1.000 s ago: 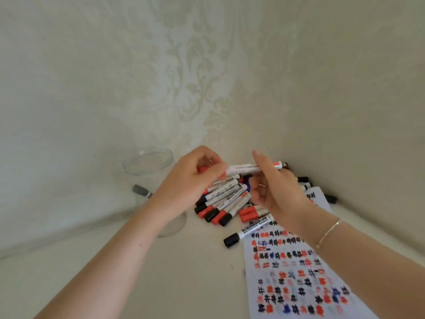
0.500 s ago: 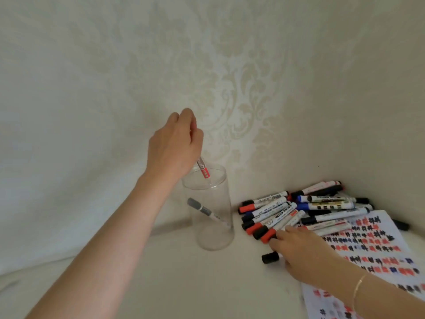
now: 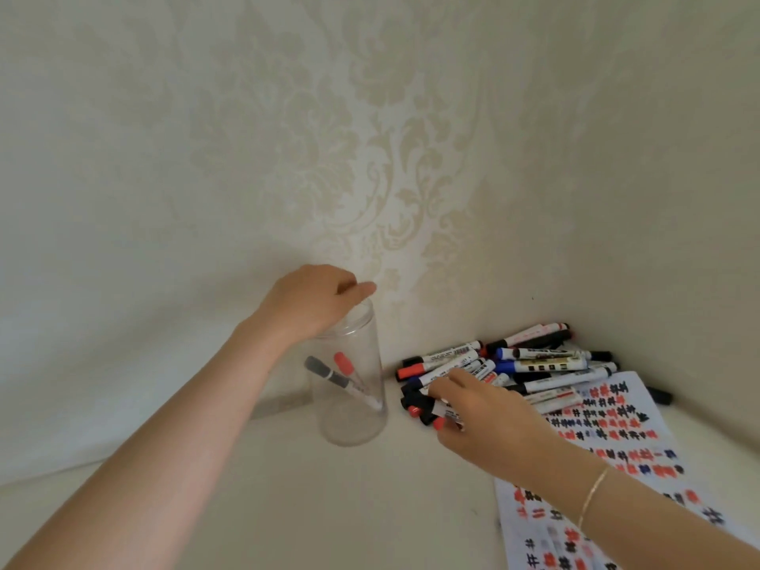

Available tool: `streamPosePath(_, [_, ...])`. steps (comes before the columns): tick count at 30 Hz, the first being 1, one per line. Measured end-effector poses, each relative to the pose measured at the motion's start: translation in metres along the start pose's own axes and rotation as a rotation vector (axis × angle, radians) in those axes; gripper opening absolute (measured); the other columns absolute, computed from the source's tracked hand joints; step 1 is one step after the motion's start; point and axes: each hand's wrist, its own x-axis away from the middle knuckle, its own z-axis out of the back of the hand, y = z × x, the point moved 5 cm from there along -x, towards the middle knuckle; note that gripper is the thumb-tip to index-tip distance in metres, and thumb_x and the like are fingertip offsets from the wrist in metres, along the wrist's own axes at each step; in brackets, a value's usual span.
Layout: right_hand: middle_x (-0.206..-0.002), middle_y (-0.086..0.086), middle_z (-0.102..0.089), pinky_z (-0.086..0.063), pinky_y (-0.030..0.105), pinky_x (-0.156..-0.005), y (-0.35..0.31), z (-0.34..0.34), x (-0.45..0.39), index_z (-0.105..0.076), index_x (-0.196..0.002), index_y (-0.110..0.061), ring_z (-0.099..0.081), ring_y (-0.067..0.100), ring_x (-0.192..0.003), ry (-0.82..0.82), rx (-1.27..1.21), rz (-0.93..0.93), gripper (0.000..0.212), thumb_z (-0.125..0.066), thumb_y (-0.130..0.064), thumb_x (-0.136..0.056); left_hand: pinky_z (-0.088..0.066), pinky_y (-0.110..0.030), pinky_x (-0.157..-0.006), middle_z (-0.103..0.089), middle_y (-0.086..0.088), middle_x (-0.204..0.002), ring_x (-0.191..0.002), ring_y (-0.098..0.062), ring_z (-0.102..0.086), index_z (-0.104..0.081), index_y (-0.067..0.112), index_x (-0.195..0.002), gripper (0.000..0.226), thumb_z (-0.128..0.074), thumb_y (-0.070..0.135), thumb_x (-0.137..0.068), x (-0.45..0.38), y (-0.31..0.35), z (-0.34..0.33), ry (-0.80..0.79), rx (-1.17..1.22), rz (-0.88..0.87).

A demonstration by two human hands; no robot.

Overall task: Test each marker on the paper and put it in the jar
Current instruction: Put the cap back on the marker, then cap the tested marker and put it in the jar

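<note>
At the left of the frame a bare forearm rises from the lower left corner to the left hand (image 3: 306, 306), which sits over the mouth of the clear jar (image 3: 351, 421) just left of centre. Its fingers are loosely curled with the thumb and forefinger tips near each other above the rim, and nothing shows between them. The jar stands upright on the pale surface (image 3: 288, 508) near the patterned wall (image 3: 390, 158). Inside it two markers lean with their caps up and to the left: a dark-capped marker (image 3: 329, 374) and, just beside it, a red-capped marker (image 3: 344, 364). To the right of the jar, in the centre right of the frame, lies a pile of markers (image 3: 530, 364) with black, red and blue caps, reaching back into the corner of the walls. The right hand (image 3: 489, 417) lies palm down on the near left end of this pile, its fingers spread over several markers and touching them; whether it is pinching one of them cannot be told. A thin gold bracelet (image 3: 592, 497) circles the right wrist. At the lower right the paper (image 3: 641, 442), covered with rows of black, red and blue test marks, lies flat, its upper edge tucked under the markers and the right forearm crossing over it.
</note>
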Motion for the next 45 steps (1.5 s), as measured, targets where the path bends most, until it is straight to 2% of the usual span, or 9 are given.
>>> streamPosePath(4, [-0.115, -0.009, -0.046, -0.049, 0.027, -0.070, 0.010, 0.013, 0.006, -0.046, -0.122, -0.026, -0.056, 0.014, -0.087, 0.019, -0.071, -0.047, 0.029, -0.046, -0.029, -0.093, -0.033, -0.042, -0.106, -0.028, 0.017, -0.148, -0.131, -0.015, -0.037, -0.067, 0.035, -0.079, 0.040, -0.062, 0.073, -0.068, 0.014, -0.001, -0.018, -0.210, 0.097, -0.022])
streamPosePath(15, [-0.107, -0.009, -0.047, -0.051, 0.023, -0.072, 0.039, 0.031, 0.044, -0.049, -0.122, -0.023, -0.056, 0.009, -0.085, 0.063, -0.162, -0.191, 0.029, -0.050, -0.031, -0.095, -0.029, -0.026, -0.104, -0.018, 0.028, -0.151, -0.134, -0.002, -0.031, -0.068, 0.029, -0.081, 0.025, -0.070, 0.054, -0.076, 0.049, 0.056, -0.011, -0.434, 0.112, -0.153])
streamPosePath(19, [-0.108, -0.006, -0.052, -0.052, 0.027, -0.072, 0.049, 0.032, 0.057, -0.047, -0.128, -0.022, -0.055, 0.009, -0.084, 0.062, -0.208, -0.240, 0.034, -0.048, -0.033, -0.096, -0.028, -0.021, -0.097, -0.018, 0.029, -0.150, -0.133, 0.002, -0.029, -0.065, 0.029, -0.093, 0.029, -0.071, 0.052, -0.076, 0.055, 0.079, -0.019, -0.372, 0.164, -0.210])
streamPosePath(22, [-0.090, -0.006, -0.060, -0.038, 0.016, -0.051, 0.054, 0.033, 0.064, -0.043, -0.135, -0.026, -0.048, 0.003, -0.059, 0.044, -0.264, -0.254, 0.036, -0.043, -0.029, -0.098, -0.027, -0.019, -0.094, -0.026, 0.028, -0.147, -0.134, 0.002, -0.029, -0.062, 0.026, -0.109, 0.046, -0.075, 0.050, -0.073, 0.055, 0.081, -0.023, -0.344, 0.195, -0.202])
streamPosePath(27, [-0.076, -0.006, -0.059, -0.034, 0.016, -0.045, 0.062, 0.036, 0.076, -0.045, -0.128, -0.031, -0.044, 0.006, -0.052, -0.033, -0.312, -0.282, 0.030, -0.044, -0.028, -0.099, -0.035, -0.026, -0.094, -0.023, 0.016, -0.148, -0.125, -0.007, -0.037, -0.053, 0.030, -0.090, 0.044, -0.075, 0.059, -0.065, 0.057, 0.084, -0.018, -0.371, 0.044, -0.158])
streamPosePath(32, [-0.090, -0.007, -0.060, -0.041, 0.022, -0.052, 0.068, 0.054, 0.072, -0.047, -0.097, -0.029, -0.048, 0.008, -0.057, -0.051, -0.392, -0.328, 0.024, -0.063, -0.018, -0.084, -0.022, -0.021, -0.106, -0.023, 0.015, -0.151, -0.132, -0.006, -0.026, -0.032, 0.030, -0.136, 0.077, -0.075, 0.045, -0.074, 0.076, 0.144, -0.007, -0.094, 0.023, -0.499])
streamPosePath(36, [-0.080, -0.020, -0.061, -0.051, 0.026, -0.058, 0.069, 0.071, 0.073, -0.058, -0.080, -0.037, -0.056, 0.002, -0.061, -0.021, -0.385, -0.278, 0.027, -0.067, -0.013, -0.075, -0.040, -0.022, -0.064, -0.059, 0.009, -0.106, -0.079, -0.008, -0.054, -0.050, 0.022, -0.113, 0.024, -0.049, 0.038, -0.096, 0.091, 0.172, -0.070, -0.264, -0.153, -0.604])
streamPosePath(39, [-0.084, -0.020, -0.067, -0.044, 0.014, -0.056, 0.086, 0.075, 0.083, -0.068, -0.086, -0.035, -0.056, -0.007, -0.061, -0.032, -0.360, -0.361, 0.018, -0.075, -0.022, -0.075, -0.034, -0.016, -0.050, -0.061, 0.012, -0.083, -0.060, 0.000, -0.050, -0.054, 0.023, -0.104, 0.025, -0.037, 0.041, -0.101, 0.092, 0.169, -0.086, -0.262, -0.052, -0.559])
streamPosePath(45, [-0.064, 0.004, -0.058, -0.047, 0.014, -0.044, 0.093, 0.063, 0.107, -0.065, -0.084, -0.003, -0.052, 0.009, -0.048, 0.137, -1.890, -0.654, 0.015, -0.074, -0.007, -0.073, -0.038, -0.024, -0.054, -0.052, 0.019, -0.049, -0.045, 0.000, -0.042, -0.056, 0.022, -0.098, 0.018, -0.044, 0.036, -0.097, 0.096, 0.177, -0.093, -0.319, 0.716, -0.421])
